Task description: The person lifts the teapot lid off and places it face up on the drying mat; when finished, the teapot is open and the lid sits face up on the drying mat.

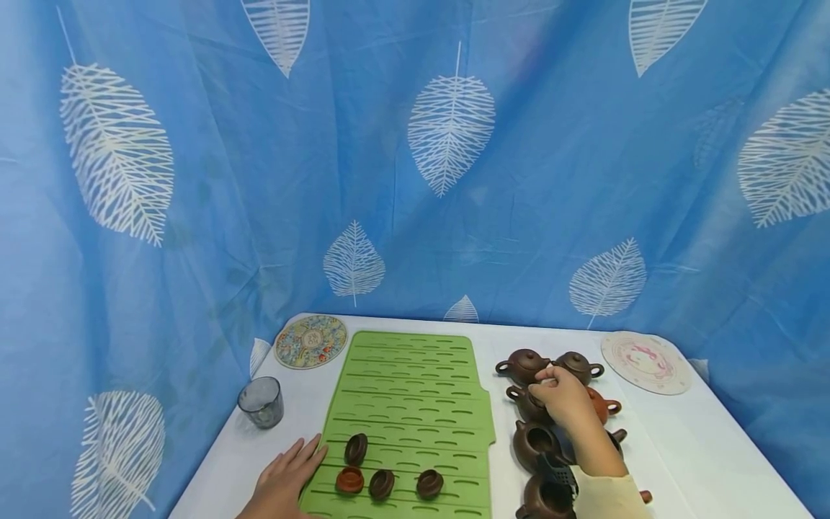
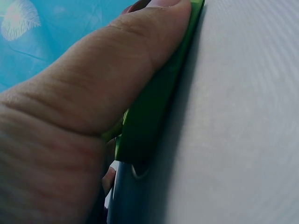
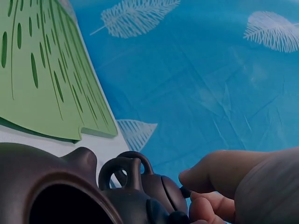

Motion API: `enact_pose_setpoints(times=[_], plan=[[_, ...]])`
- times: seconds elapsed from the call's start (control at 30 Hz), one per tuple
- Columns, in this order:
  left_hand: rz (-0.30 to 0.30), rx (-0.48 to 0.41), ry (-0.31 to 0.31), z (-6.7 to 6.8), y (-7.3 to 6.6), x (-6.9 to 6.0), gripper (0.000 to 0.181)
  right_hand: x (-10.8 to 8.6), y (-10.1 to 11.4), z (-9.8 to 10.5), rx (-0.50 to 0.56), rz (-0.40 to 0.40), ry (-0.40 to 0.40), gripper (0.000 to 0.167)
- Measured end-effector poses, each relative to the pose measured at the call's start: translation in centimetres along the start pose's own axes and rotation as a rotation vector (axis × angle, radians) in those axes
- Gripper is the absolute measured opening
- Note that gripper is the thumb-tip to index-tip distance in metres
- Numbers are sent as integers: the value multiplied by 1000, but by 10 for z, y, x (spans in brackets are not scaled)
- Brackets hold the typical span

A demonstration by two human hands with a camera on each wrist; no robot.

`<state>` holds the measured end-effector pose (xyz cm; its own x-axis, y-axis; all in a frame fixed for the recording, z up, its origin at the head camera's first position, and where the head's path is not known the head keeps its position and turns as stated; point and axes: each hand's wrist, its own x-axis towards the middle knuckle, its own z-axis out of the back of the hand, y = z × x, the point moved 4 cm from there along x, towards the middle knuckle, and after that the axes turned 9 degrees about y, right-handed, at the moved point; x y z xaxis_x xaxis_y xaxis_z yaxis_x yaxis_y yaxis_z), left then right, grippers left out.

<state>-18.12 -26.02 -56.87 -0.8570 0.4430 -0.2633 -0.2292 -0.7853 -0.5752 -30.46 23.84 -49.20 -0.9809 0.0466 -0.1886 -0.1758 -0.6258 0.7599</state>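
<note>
Beside the left edge of the green slotted mat (image 1: 415,404), my left hand (image 1: 285,476) rests with fingers extended; its thumb (image 2: 135,51) lies along the mat's rim. My right hand (image 1: 570,404) reaches over dark clay teapots, thumb and fingers bent close to the lid knobs (image 3: 179,217). Whether it pinches a knob cannot be made out. Under the hand is a lidded brown teapot (image 1: 528,407); behind stands another brown teapot (image 1: 521,367). Nearer me are lidless teapots (image 1: 534,443). Several small lids, including a reddish lid (image 1: 349,481) and a brown lid (image 1: 356,450), lie on the mat.
A grey glass cup (image 1: 262,404) stands left of the mat. A patterned round mat (image 1: 311,342) lies at the back left, a pink-printed round mat (image 1: 647,362) at the back right. An orange teapot (image 1: 603,406) is partly behind my right hand. Blue curtain (image 1: 532,216) hangs behind the table.
</note>
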Motion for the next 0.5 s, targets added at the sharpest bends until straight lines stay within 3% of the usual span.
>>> enact_pose_setpoints(times=[0.5], plan=[[7,-19,5,1,1,1,115,0,-12,4,-63,-30,45,27]])
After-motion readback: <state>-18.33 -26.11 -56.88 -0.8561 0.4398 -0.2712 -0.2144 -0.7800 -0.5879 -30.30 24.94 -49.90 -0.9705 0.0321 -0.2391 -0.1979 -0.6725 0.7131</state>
